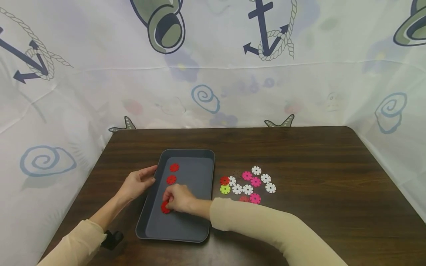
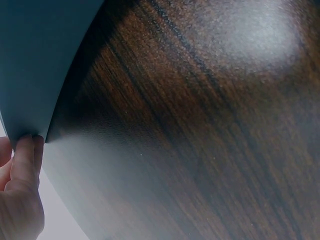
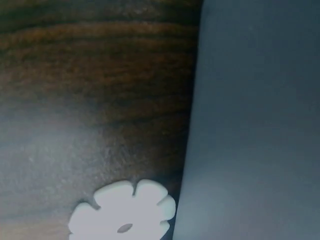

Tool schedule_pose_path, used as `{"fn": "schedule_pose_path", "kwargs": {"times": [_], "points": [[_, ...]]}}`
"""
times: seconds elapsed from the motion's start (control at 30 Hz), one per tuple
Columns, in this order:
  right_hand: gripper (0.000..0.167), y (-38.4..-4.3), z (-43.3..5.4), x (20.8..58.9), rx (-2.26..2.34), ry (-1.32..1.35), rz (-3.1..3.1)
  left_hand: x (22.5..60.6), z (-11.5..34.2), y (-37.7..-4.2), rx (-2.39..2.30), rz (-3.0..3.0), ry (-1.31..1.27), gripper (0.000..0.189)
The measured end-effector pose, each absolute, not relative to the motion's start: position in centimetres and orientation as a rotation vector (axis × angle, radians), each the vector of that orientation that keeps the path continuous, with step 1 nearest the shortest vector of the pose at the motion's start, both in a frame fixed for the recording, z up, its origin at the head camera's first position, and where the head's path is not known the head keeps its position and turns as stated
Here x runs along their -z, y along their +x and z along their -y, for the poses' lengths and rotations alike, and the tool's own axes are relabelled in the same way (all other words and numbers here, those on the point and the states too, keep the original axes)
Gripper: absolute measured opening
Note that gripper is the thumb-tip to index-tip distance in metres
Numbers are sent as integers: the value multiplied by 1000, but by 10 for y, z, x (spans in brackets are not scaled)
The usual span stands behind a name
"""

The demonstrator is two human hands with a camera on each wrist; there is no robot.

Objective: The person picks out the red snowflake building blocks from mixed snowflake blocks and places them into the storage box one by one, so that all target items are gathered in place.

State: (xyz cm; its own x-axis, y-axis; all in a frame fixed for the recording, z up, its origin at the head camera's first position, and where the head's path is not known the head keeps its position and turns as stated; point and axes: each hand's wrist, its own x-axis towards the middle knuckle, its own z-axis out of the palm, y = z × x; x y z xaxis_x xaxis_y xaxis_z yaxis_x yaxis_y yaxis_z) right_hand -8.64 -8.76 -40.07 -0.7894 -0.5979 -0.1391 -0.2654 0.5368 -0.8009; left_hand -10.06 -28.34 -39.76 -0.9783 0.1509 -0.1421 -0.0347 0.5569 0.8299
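Observation:
A grey baking tray [image 1: 199, 231] lies lengthwise on the table. Inside it, along the left side, are a red notched disc [image 1: 174, 167] and, just nearer, another red disc [image 1: 171, 179]. Reaching over the tray's right wall, my right hand [image 1: 181, 198] pinches a third red interlocking disc [image 1: 165, 207] low over the tray floor; whether the disc touches the floor is unclear. My left hand [image 1: 135, 184] touches the tray's left wall with its fingertips, and the left wrist view shows fairly straight fingers [image 2: 25, 160] against the outer wall. The right wrist view does not show the right hand.
To the tray's right lie several loose notched discs: white [image 1: 256, 170], pink [image 1: 255, 198], a yellow-green one [image 1: 225, 189] and a red one [image 1: 224, 180]. One white disc [image 3: 125, 212] is close beside the tray wall in the right wrist view. A patterned cloth [image 1: 233, 96] hangs behind the table.

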Motion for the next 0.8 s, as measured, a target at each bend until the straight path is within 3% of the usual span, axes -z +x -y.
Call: {"fn": "schedule_pose_path", "kwargs": {"times": [0.8], "points": [[13, -82, 91, 415, 1065, -789, -2534, 399, 283, -102, -1394, -2594, 96, 49]]}}
